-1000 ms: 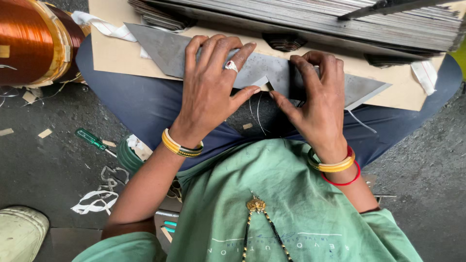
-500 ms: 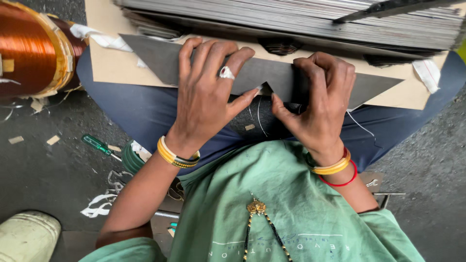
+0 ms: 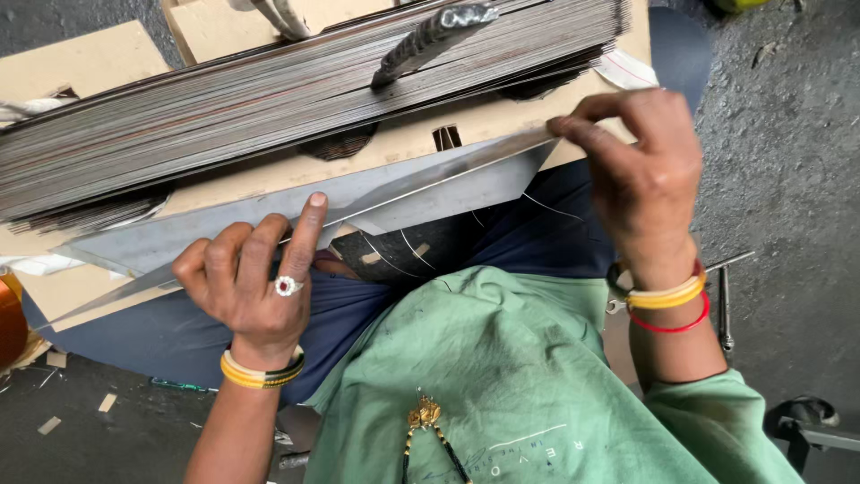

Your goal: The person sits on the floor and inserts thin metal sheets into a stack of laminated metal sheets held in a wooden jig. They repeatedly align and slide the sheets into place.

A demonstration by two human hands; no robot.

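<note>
Soft daylight is coming in evenly from above, so nothing's throwing hard shadows, just a dark pocket sitting under the stack of thin grey metal sheets (image 3: 296, 99). The long pointed steel strip (image 3: 358, 202) is catching a pale sheen along its edge. Everything's looking sharp in the middle, though the corners are bending and smearing slightly.

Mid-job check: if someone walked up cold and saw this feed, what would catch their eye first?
Probably the thick stack of thin metal sheets running across the top, resting on a cardboard piece. Just below it, the left hand and the right hand hold the two ends of a long grey metal strip over the lap. The yellow bangles on the right wrist also stand out.
</note>
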